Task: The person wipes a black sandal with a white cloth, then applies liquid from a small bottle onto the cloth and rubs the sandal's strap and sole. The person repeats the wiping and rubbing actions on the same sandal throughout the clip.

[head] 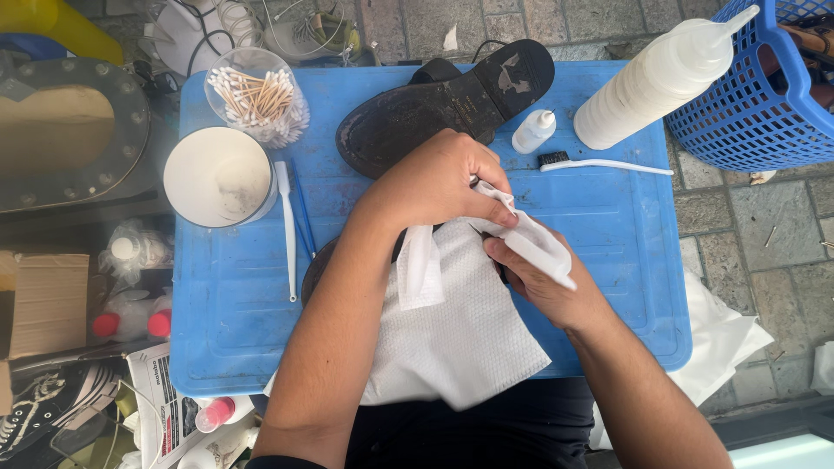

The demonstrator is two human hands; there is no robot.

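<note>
So my left hand (439, 182) is clamped down over a white cloth (460, 330) in the middle of the blue tray (226, 321), and my right hand (543, 274) has the cloth pinched round its fingers. Black shoe (443, 104) lies sole-up just beyond, cotton swabs (256, 95) far left.

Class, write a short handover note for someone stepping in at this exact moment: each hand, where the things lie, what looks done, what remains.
Left hand: gripping the white cloth over a dark shoe that is mostly hidden.
Right hand: fingers wrapped in the cloth's corner, pressed to that shoe.
Second shoe lies sole-up on the blue lid, its sole still scuffed.
Small brush lies beside the squeeze bottle.
How far the wiping has got cannot be told.
</note>
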